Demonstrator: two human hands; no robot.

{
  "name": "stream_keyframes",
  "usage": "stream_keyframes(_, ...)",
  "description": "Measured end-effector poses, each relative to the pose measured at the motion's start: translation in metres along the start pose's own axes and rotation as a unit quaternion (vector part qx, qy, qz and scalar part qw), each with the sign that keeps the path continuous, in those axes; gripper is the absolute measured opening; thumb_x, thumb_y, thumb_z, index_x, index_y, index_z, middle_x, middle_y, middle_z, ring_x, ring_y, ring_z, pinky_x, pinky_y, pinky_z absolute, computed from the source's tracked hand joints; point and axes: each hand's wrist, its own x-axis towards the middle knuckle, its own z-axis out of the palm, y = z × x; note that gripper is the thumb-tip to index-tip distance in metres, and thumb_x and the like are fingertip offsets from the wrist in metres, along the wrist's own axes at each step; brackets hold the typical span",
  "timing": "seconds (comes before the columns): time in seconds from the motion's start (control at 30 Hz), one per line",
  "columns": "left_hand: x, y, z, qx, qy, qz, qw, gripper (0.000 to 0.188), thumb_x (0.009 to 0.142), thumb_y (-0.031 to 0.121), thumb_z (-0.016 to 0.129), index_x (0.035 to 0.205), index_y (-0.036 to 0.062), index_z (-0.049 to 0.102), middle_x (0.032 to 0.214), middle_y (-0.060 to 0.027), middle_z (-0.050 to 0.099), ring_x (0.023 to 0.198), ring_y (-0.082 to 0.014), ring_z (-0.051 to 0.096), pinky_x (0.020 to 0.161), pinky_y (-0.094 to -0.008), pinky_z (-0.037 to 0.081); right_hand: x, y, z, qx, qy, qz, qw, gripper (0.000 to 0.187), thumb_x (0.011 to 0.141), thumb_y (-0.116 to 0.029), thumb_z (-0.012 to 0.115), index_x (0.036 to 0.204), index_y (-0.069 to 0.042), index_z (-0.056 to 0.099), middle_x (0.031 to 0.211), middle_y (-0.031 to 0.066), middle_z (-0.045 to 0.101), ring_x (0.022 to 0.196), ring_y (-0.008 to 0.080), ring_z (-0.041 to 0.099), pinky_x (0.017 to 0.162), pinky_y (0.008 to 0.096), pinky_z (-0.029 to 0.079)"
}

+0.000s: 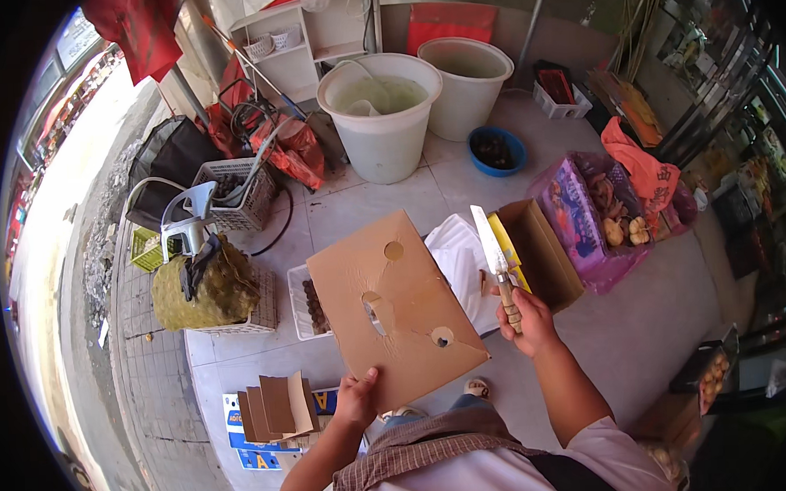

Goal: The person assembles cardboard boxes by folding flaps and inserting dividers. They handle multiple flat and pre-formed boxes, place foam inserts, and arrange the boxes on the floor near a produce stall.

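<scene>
A flat brown cardboard piece [352,309] with several cut or torn holes is held up in front of me. My left hand [357,396] grips its lower edge near the left corner. In my right hand [530,320] is a knife [491,246] with a wooden handle and a long pale blade, pointing up and away from me. The blade stands apart from the cardboard, to its right. Behind the board, a white plastic bag [458,258] and a white basket [300,293] of dark round items are partly hidden. An open cardboard box [542,252] with a yellow side sits just beyond the knife.
Two large white tubs [384,140] stand ahead, one holding water and a hose. A blue basin [498,172] and a purple bag-lined box [576,229] lie right. Left are a full mesh sack [185,298], a small chair [188,206] and cut cardboard boxes [277,408].
</scene>
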Motion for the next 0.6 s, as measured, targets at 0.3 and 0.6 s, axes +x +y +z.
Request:
stream_keyframes(0.3,0.066,-0.18,0.053,0.028,-0.022,-0.173,0.984,0.031,0.092,0.016,0.056,0.118,0.0002,0.053,0.114,-0.011,0.06,0.103,-0.0235,0.059,0.089,-0.0387,0.048,-0.084,-0.003,-0.154,-0.012,0.056,0.051,0.997,0.034,0.095,-0.028,0.046,0.115,-0.001,0.055,0.074,0.0065,0.057,0.051,0.0115,0.047,0.045,0.0229,0.036)
stream_keyframes(0.6,0.035,-0.25,0.072,0.079,-0.043,-0.197,0.976,0.025,0.092,0.011,0.053,0.115,0.0014,0.055,0.111,-0.0096,0.061,0.1,-0.0229,0.06,0.088,-0.0391,0.049,-0.118,0.013,-0.216,-0.121,0.125,0.099,0.98,0.031,0.097,-0.027,0.045,0.117,-0.005,0.051,0.07,0.0038,0.053,0.045,0.008,0.044,0.04,0.0224,0.034)
